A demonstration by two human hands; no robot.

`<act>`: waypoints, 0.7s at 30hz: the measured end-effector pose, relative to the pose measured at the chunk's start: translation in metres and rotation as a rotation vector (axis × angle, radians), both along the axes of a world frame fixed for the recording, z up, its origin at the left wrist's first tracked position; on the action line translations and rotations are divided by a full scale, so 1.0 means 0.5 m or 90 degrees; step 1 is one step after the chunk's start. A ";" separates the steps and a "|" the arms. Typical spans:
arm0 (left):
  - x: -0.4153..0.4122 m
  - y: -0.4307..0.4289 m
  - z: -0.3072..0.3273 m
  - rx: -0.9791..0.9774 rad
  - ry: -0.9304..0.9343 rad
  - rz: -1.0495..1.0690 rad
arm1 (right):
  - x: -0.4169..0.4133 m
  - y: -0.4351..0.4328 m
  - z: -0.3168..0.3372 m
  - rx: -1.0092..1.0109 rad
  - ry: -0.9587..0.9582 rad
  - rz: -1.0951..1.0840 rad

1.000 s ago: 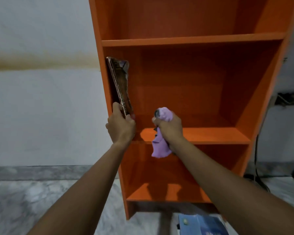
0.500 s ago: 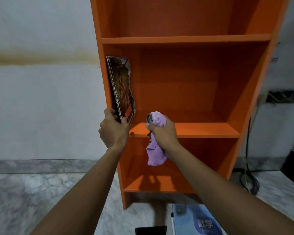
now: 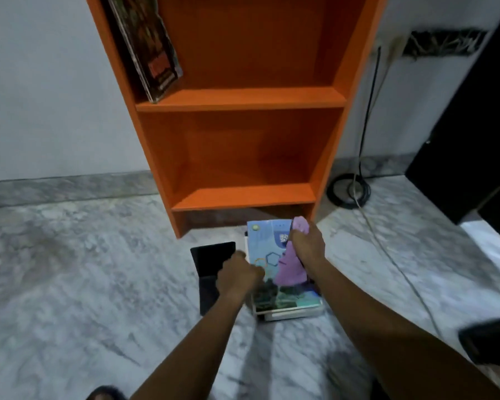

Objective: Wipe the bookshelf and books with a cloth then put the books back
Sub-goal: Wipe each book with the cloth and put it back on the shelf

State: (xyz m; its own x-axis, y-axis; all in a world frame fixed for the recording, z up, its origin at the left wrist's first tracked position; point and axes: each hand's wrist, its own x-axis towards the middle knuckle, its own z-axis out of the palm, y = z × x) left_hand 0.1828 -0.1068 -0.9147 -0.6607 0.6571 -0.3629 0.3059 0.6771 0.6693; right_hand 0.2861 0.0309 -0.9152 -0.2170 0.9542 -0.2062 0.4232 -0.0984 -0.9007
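Home room: marble floor (image 3: 70, 269), orange bookshelf (image 3: 243, 99).

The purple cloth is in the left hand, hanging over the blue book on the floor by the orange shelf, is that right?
Not quite. The head view shows the purple cloth in the right hand, not the left hand. It does hang over the blue book on the floor by the orange shelf.
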 end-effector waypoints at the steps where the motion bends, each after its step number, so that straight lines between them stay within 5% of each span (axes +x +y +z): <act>1: 0.017 -0.010 -0.031 -0.033 -0.057 -0.011 | 0.025 -0.003 -0.036 0.009 -0.050 0.007; 6: 0.069 -0.020 -0.111 -0.073 -0.114 -0.019 | 0.125 -0.047 -0.159 0.034 -0.289 0.144; 14: 0.065 0.015 -0.099 -0.114 -0.023 0.016 | 0.159 -0.039 -0.185 0.053 -0.282 0.220; 21: 0.043 0.010 -0.089 -0.080 -0.117 0.112 | 0.171 -0.031 -0.175 0.019 -0.314 0.246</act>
State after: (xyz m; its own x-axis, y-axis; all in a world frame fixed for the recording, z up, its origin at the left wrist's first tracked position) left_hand 0.2045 -0.1019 -0.9594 -0.6760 0.4804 -0.5588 0.0571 0.7902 0.6102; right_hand 0.3718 0.0152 -1.0024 -0.4336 0.8328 -0.3441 0.7895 0.1671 -0.5905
